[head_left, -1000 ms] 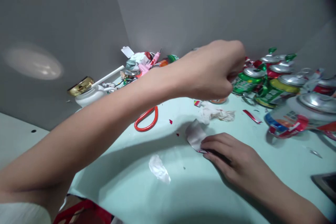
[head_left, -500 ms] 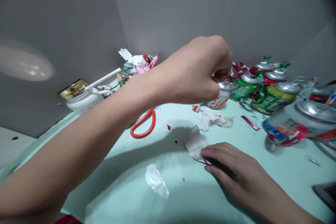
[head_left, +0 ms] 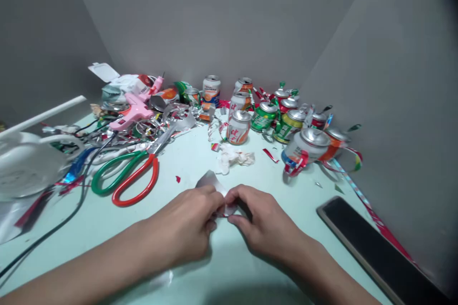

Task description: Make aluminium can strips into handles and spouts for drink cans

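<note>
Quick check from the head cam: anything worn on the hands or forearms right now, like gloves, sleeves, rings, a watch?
Nothing worn shows. The left hand and right hand are bare, no gloves, no rings visible on the fingers in view. Both forearms are bare to the picture's edge, no sleeve, watch or band.

Pale mint surface (head_left: 200,267) – cluttered toward the back. Left of centre: scissors (head_left: 129,174) with one red and one green handle, pink glue gun (head_left: 134,107) behind them, black cable (head_left: 53,228) running to the lower left. Centre: crumpled white tissue (head_left: 232,157), small metal sheet piece (head_left: 211,182). Upper centre to right: cluster of drink cans (head_left: 272,116), cut strips around them. Lower right – dark phone (head_left: 372,243) lying flat.
</note>
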The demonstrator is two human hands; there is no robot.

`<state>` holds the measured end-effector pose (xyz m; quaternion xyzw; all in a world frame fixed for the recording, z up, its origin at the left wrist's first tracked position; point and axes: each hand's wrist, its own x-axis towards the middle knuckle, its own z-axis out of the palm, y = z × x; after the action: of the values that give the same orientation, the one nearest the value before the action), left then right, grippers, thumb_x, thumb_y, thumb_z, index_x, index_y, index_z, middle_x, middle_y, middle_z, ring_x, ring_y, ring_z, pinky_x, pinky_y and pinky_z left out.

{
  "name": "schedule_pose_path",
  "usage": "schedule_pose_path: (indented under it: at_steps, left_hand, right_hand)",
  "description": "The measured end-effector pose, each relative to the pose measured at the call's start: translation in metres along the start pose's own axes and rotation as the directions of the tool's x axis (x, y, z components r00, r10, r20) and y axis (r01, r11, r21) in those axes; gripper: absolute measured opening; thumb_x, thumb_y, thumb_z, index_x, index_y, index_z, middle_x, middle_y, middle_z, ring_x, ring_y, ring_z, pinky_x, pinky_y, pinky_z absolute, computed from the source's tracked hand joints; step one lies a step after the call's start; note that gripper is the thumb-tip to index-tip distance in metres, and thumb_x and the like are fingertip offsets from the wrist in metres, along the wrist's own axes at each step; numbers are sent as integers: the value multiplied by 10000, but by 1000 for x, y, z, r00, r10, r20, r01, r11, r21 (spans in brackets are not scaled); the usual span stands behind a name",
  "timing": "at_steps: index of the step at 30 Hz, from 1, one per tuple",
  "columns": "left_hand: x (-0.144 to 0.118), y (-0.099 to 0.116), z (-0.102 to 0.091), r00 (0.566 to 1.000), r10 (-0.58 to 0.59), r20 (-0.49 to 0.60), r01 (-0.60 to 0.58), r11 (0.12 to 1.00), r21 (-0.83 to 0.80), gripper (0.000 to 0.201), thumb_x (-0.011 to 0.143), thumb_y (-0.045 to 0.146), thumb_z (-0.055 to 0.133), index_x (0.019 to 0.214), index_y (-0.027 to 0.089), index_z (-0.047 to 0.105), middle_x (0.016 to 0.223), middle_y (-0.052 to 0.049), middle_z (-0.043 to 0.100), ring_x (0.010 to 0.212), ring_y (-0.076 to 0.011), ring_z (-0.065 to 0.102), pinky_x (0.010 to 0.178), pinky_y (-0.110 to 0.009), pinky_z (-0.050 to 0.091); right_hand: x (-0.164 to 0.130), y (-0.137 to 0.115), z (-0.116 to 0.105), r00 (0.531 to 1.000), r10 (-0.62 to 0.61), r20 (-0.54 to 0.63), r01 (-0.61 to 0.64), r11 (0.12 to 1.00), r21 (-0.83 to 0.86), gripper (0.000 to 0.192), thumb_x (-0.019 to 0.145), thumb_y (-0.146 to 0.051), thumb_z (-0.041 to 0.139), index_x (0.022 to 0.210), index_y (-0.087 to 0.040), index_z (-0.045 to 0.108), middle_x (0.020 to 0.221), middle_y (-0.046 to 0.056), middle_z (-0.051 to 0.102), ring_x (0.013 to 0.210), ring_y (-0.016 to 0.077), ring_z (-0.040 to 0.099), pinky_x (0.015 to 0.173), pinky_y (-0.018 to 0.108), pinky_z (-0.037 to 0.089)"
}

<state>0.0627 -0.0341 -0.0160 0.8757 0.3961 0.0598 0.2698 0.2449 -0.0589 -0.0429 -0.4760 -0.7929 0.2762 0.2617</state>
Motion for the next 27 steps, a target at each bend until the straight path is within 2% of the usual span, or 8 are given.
schedule_pose_path:
  at_steps: [3,8,12,17,20,23,25,27]
  left_hand:
    - [-1,-7,13,998,5,-56,-7,999,-44,162,706,58,463,765,173,559,795,-25,567,671,-149,560,588,-245,426]
    - [-2,-18,29,978,113,-175,-127,989,-72,217,743,53,402,732,154,593,758,-48,553,656,-142,550,594,-247,438]
    - [-3,-23,36,948,206,-243,-207,978,22,212,691,53,419,753,157,594,770,-59,564,662,-160,539,572,-266,435]
    - [-3,-20,39,968,191,-162,-150,960,235,220,576,55,454,735,170,554,776,-47,572,644,-185,535,515,-294,431]
    - [-4,-14,41,965,238,-108,-175,896,409,243,586,18,431,724,177,553,748,-43,577,616,-190,524,465,-291,413]
    - [-7,-11,41,911,388,-141,-244,780,576,283,661,15,411,809,165,600,787,-63,617,691,-216,537,559,-332,451]
    - [-8,-10,41,849,495,-183,-282,719,635,284,709,46,411,873,139,624,887,-94,643,877,-253,537,746,-378,450]
    - [-8,-10,41,807,560,-187,-314,675,668,280,740,74,409,894,129,636,972,-107,649,1046,-269,481,890,-390,378]
  right_hand:
    - [-3,1,2,999,-47,-13,47,999,-18,172,766,-60,537,874,-194,539,849,13,603,809,147,541,719,268,431]
    - [-8,4,11,977,-209,-49,200,969,-147,203,814,-67,474,910,-181,611,909,56,629,861,169,548,742,286,447]
    - [-10,4,20,972,-215,-94,186,950,-250,210,793,-58,455,842,-177,622,864,58,641,813,176,554,704,288,456]
    - [-12,-1,23,979,-159,-129,118,952,-281,219,782,-64,416,806,-161,611,796,68,623,771,187,541,665,305,449]
    - [-13,-3,21,983,-116,-145,78,967,-244,216,774,-69,416,789,-173,605,778,61,610,760,187,528,654,303,439]
    - [-13,-3,18,989,-88,-121,61,976,-208,227,769,-55,403,763,-180,593,758,55,601,737,182,513,644,299,433]
    - [-13,-3,16,992,-83,-98,63,979,-196,233,769,-46,394,750,-176,586,747,55,597,722,180,507,635,298,434]
    - [-13,-1,16,993,-81,-85,63,979,-193,241,772,-37,389,751,-173,587,747,57,598,721,180,509,637,299,436]
